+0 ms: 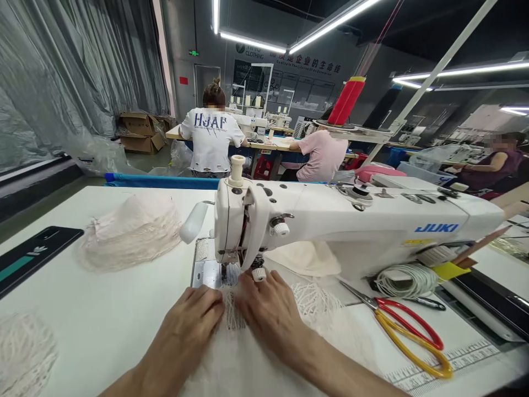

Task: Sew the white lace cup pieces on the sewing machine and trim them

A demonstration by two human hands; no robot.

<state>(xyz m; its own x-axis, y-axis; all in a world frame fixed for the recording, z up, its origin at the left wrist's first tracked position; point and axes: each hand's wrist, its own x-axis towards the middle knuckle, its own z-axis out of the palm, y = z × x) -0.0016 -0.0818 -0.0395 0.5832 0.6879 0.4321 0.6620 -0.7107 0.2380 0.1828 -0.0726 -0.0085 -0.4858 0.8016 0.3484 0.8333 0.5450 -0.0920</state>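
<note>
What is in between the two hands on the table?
In the head view, a narrow strip of white lacy fabric lies between the left hand and the right hand, running up toward the sewing machine's needle.

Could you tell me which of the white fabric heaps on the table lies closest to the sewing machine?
The pale heap just left of the sewing machine; the other heap sits far off at the table's near-left edge.

At the frame's lower centre, both hands, left hand [194, 320] and right hand [270, 311], press white lace fabric [231, 317] flat below the sewing machine [330, 220].
</note>
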